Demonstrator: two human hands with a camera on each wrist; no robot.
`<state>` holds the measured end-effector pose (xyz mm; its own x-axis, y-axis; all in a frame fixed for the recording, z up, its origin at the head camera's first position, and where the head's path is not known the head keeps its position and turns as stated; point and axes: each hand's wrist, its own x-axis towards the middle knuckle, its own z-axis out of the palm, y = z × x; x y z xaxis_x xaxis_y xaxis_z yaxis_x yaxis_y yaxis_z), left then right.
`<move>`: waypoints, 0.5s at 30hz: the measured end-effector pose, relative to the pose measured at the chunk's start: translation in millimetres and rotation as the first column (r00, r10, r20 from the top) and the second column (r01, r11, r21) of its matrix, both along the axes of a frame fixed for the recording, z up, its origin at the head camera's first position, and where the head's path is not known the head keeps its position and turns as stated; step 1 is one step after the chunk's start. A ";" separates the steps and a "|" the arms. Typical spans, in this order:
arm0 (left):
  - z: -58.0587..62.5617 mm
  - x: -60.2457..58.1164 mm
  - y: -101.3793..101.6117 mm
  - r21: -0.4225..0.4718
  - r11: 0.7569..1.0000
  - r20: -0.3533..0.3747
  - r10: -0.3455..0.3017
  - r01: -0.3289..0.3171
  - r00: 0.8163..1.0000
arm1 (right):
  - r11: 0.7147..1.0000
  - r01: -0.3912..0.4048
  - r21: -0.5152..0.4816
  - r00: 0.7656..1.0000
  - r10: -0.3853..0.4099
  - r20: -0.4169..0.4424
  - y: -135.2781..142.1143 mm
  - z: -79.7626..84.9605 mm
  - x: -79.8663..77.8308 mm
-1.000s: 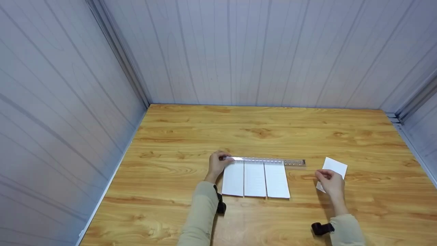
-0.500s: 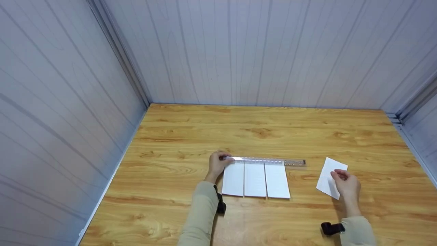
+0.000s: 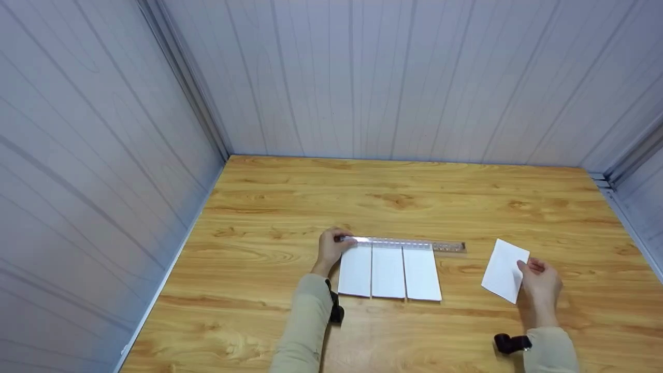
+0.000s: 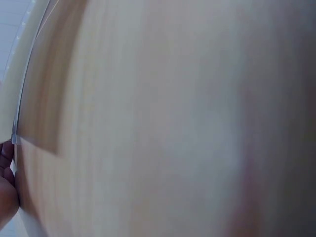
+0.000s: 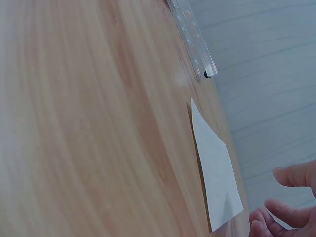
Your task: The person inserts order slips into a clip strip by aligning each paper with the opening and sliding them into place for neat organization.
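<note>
Three white paper cards stand side by side, a left card (image 3: pixel 355 272), a middle card (image 3: pixel 388 272) and a right card (image 3: pixel 422 273), with narrow gaps between. A clear ruler (image 3: pixel 404 243) lies across their far edges and extends past the right card. My left hand (image 3: pixel 331 249) grips the ruler's left end, the thumb on its near side. Further right, a separate white card (image 3: pixel 502 269) lies slanted on the table. Beside its right edge is my right hand (image 3: pixel 541 282); in the right wrist view its thumb and fingers (image 5: pixel 291 177) are spread apart, holding nothing.
The wood-grain table (image 3: pixel 404 202) runs back to a pale panel wall (image 3: pixel 373 77). Another panel wall (image 3: pixel 93 155) borders its left side. Black wrist cameras sit at both cuffs.
My right hand has moved to the right, from over the slanted card to its right edge, uncovering most of it. The left hand, ruler and three cards have stayed in place.
</note>
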<state>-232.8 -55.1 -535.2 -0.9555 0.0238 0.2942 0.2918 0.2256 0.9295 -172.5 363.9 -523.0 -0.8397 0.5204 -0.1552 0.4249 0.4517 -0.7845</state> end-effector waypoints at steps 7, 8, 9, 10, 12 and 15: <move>-0.3 -0.7 -0.4 0.016 1.000 -0.005 -0.010 0.010 1.000 | 0.999 0.015 -0.045 1.000 -0.015 0.021 6.9 -3.5 -2.4; -0.4 -0.6 -0.4 0.020 1.000 -0.006 -0.012 0.012 1.000 | 0.999 0.015 -0.051 1.000 -0.014 0.026 7.6 -3.9 -2.8; -0.6 -0.6 -0.5 0.024 1.000 -0.007 -0.014 0.014 1.000 | 0.998 0.014 -0.056 0.999 -0.012 0.033 8.3 -4.4 -3.1; -1.0 -0.8 -0.6 0.025 1.000 -0.009 -0.014 0.014 1.000 | 0.998 0.016 -0.058 0.999 -0.013 0.040 8.7 -5.0 -3.3; -1.4 -0.9 -0.6 0.032 0.999 -0.008 -0.018 0.018 1.000 | 0.998 0.018 -0.064 0.998 -0.014 0.055 9.0 -5.6 -4.0; -1.6 -0.9 -0.9 0.030 0.999 -0.010 -0.015 0.016 1.000 | 0.997 0.024 -0.077 0.998 -0.018 0.068 9.2 -6.1 -6.3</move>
